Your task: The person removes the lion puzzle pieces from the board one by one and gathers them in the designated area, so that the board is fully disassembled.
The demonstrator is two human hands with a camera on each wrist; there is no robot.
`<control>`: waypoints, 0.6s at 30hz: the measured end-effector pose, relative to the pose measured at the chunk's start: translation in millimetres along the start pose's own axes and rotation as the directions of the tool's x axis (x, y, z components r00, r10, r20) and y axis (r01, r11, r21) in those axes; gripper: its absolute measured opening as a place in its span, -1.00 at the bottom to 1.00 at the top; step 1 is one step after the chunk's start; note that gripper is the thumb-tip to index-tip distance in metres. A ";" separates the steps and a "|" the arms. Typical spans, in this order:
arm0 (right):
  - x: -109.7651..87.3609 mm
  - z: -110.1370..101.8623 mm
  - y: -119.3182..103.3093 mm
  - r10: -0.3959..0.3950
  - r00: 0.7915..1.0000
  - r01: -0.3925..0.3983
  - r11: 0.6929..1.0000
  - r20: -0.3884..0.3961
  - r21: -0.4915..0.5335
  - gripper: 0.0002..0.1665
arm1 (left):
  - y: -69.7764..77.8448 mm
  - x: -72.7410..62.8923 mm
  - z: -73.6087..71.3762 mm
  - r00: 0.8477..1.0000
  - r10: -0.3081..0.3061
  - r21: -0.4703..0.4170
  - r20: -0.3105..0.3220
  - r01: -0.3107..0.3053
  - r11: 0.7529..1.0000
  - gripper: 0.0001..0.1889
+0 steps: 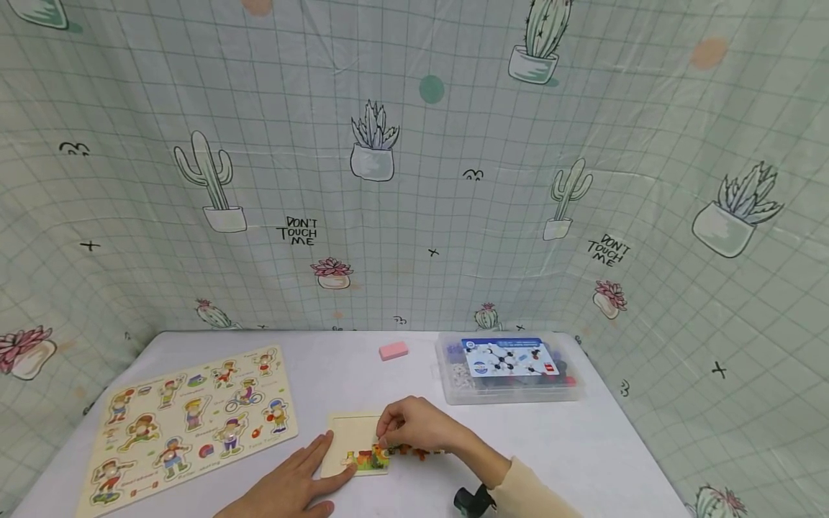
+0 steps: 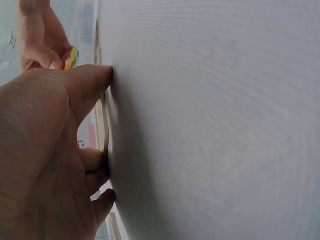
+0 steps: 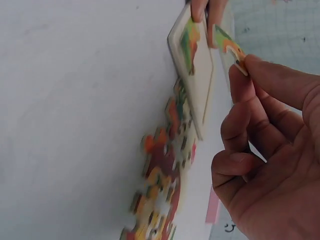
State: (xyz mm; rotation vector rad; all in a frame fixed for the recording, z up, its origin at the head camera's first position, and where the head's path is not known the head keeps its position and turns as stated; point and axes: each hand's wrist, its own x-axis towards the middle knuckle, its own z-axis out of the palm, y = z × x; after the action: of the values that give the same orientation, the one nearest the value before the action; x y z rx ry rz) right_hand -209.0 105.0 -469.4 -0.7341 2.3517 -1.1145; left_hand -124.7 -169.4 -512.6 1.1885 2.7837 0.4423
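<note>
A small wooden jigsaw tray lies on the white table, with a few colourful pieces fitted along its near edge. My left hand rests at the tray's left side, fingers extended, fingertips on its frame and thumb at the near edge. Above the tray, my right hand pinches a puzzle piece between thumb and forefinger; the piece shows green, orange and white. In the right wrist view, several loose puzzle pieces lie in a row beside the tray.
A larger wooden peg puzzle board with sports figures lies at the left. At the back are a pink eraser-like block and a clear plastic case of molecular model parts. A black object sits by the right forearm.
</note>
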 end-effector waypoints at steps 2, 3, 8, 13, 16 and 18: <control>-5.9 -2.4 5.1 0.011 1.000 -0.012 1.000 0.010 0.014 -0.95 | -0.7 0.2 0.8 1.000 -0.009 -0.001 0.004 0.009 1.000 -0.47; -8.5 -3.2 7.8 0.017 1.000 -0.017 1.000 0.015 0.017 -0.95 | -1.0 0.4 1.2 1.000 -0.015 -0.003 0.009 0.015 1.000 -0.47; -18.1 -4.8 18.3 0.025 0.999 -0.025 1.000 0.021 0.007 -0.91 | -0.1 0.5 0.6 0.999 -0.040 -0.034 0.016 0.040 0.999 -0.46; -22.6 -4.7 22.2 0.030 0.999 -0.030 0.999 0.014 -0.011 -0.86 | 2.1 0.3 -1.8 0.999 -0.034 -0.042 0.013 0.034 0.999 -0.46; -23.6 -3.6 21.8 0.027 1.000 -0.026 0.999 0.014 -0.022 -0.87 | 2.7 0.1 -2.1 1.000 -0.026 -0.031 0.007 0.027 0.999 -0.47; -23.9 -2.4 21.0 0.025 1.000 -0.025 0.999 0.013 -0.030 -0.88 | 3.0 0.1 -2.3 0.999 -0.030 -0.035 0.012 0.030 0.999 -0.47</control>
State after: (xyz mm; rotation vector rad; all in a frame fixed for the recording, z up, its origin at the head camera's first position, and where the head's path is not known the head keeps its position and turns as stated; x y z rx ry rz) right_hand -197.8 132.6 -481.0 -0.7188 2.3643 -1.0629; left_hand -123.1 -167.8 -509.5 1.1370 2.7685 0.4789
